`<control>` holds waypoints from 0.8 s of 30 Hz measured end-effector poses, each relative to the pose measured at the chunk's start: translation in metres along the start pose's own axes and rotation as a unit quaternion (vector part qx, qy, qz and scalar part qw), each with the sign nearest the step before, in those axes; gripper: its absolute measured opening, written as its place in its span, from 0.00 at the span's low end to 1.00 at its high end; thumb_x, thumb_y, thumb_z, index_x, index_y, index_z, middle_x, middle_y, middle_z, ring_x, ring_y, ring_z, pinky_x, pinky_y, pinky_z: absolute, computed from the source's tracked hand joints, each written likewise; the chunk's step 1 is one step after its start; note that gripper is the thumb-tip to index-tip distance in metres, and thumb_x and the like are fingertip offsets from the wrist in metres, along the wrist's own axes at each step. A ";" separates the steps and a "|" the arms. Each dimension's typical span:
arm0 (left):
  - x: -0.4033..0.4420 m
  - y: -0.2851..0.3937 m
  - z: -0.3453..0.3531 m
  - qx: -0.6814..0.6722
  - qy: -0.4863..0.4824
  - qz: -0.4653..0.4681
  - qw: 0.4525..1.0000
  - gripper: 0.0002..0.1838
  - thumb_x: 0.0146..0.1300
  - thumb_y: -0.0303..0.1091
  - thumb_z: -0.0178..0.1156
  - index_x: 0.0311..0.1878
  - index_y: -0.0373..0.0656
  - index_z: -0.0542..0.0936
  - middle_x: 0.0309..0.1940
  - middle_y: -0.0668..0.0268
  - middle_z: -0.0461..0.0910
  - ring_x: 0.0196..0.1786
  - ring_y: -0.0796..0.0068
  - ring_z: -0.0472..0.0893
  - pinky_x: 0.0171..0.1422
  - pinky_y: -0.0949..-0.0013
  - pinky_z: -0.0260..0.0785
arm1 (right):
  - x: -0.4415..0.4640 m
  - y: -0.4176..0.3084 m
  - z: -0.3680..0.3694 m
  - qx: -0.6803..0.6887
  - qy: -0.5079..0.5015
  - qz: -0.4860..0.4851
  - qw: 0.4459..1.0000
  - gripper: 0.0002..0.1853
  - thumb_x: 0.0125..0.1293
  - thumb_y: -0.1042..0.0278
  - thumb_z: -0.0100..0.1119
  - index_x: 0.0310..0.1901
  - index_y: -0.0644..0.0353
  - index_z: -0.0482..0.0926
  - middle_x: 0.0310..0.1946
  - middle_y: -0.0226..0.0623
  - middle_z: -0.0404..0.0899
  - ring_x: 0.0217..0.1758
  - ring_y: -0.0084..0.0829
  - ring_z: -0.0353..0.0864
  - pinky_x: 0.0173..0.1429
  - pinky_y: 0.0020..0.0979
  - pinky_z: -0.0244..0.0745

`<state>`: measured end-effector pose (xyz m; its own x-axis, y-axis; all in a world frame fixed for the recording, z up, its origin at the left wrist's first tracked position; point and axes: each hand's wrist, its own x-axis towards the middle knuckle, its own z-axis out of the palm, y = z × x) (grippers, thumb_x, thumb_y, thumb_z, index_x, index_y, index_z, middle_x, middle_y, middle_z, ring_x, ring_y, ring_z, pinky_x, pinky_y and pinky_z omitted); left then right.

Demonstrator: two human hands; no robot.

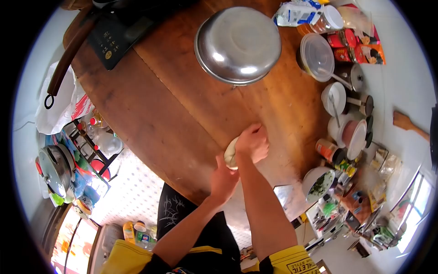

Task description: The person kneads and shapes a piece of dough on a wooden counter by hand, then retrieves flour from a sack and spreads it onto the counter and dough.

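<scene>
While the left hand (222,181) and right hand (253,143) grasp dough (231,154), a bowl (308,182) holds chopped greens (322,183).

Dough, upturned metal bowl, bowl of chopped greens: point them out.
Dough (231,154), head view: its uncovered part.
Upturned metal bowl (239,42), head view: its base.
Bowl of chopped greens (309,183), head view: inner wall.

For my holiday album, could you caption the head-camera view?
Left hand and right hand on pale dough at a wooden table, an upturned metal bowl beyond.
</scene>
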<state>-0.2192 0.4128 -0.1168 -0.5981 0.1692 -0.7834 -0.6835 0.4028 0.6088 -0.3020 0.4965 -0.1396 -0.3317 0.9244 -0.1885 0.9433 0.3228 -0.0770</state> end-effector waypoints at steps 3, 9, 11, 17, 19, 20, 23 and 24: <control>0.001 -0.006 0.002 -0.022 0.044 -0.009 0.999 0.35 0.61 0.47 0.67 0.64 0.43 0.60 0.39 0.49 0.84 0.44 0.45 0.84 0.43 0.52 0.75 | 0.001 -0.011 -0.004 -0.004 0.000 0.074 0.997 0.20 0.69 0.51 0.44 0.34 0.55 0.83 0.35 0.44 0.86 0.39 0.52 0.84 0.45 0.51 0.77; 0.007 0.002 -0.024 0.064 -0.003 0.083 0.994 0.19 0.60 0.38 0.67 0.47 0.39 0.70 0.37 0.54 0.84 0.38 0.56 0.85 0.41 0.58 0.76 | 0.003 0.033 -0.007 0.054 -0.076 -0.016 0.996 0.20 0.69 0.53 0.43 0.34 0.57 0.82 0.38 0.46 0.85 0.42 0.53 0.84 0.44 0.52 0.78; 0.006 0.010 -0.030 0.117 0.006 0.165 0.979 0.17 0.60 0.35 0.65 0.46 0.41 0.69 0.36 0.55 0.83 0.37 0.53 0.84 0.39 0.56 0.76 | 0.002 0.031 -0.021 0.061 -0.106 -0.016 0.992 0.21 0.70 0.51 0.43 0.38 0.57 0.82 0.41 0.46 0.84 0.46 0.52 0.83 0.48 0.51 0.77; 0.001 0.028 -0.030 0.284 0.024 0.242 0.928 0.15 0.60 0.35 0.64 0.44 0.42 0.70 0.35 0.57 0.82 0.36 0.51 0.83 0.38 0.52 0.75 | -0.009 0.000 -0.032 0.064 -0.132 -0.047 0.988 0.24 0.72 0.47 0.40 0.43 0.56 0.81 0.49 0.42 0.82 0.57 0.46 0.78 0.58 0.53 0.70; 0.001 0.021 -0.030 0.298 0.011 0.215 0.930 0.16 0.61 0.36 0.64 0.46 0.42 0.71 0.36 0.57 0.82 0.37 0.51 0.83 0.39 0.52 0.75 | -0.011 0.013 -0.026 0.063 -0.153 -0.061 0.984 0.23 0.73 0.47 0.40 0.43 0.56 0.81 0.49 0.41 0.82 0.59 0.44 0.77 0.58 0.54 0.68; 0.003 0.015 -0.032 0.297 0.018 0.216 0.930 0.18 0.61 0.37 0.64 0.50 0.42 0.70 0.36 0.57 0.82 0.38 0.52 0.84 0.40 0.53 0.76 | -0.007 0.024 -0.011 0.064 -0.099 -0.098 0.988 0.22 0.73 0.49 0.41 0.42 0.55 0.81 0.47 0.39 0.82 0.57 0.44 0.77 0.57 0.53 0.69; 0.001 0.008 -0.040 0.270 -0.003 0.155 0.950 0.24 0.61 0.40 0.65 0.56 0.41 0.69 0.36 0.57 0.82 0.39 0.55 0.85 0.43 0.57 0.76 | 0.000 0.039 -0.003 0.060 -0.039 -0.134 0.988 0.18 0.73 0.53 0.43 0.39 0.55 0.81 0.42 0.36 0.82 0.52 0.43 0.77 0.54 0.51 0.70; 0.001 0.008 -0.042 0.242 -0.030 0.099 0.965 0.28 0.62 0.41 0.66 0.59 0.40 0.68 0.36 0.58 0.82 0.40 0.57 0.85 0.44 0.59 0.77 | 0.002 0.040 -0.003 0.059 -0.025 -0.133 0.989 0.17 0.72 0.56 0.44 0.37 0.56 0.80 0.40 0.35 0.82 0.49 0.43 0.78 0.53 0.49 0.70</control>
<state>-0.2424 0.3781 -0.1075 -0.6614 0.3314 -0.6729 -0.2752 0.7273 0.6287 -0.2646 0.5120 -0.1401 -0.5711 0.7975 -0.1946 0.8157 0.5245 -0.2443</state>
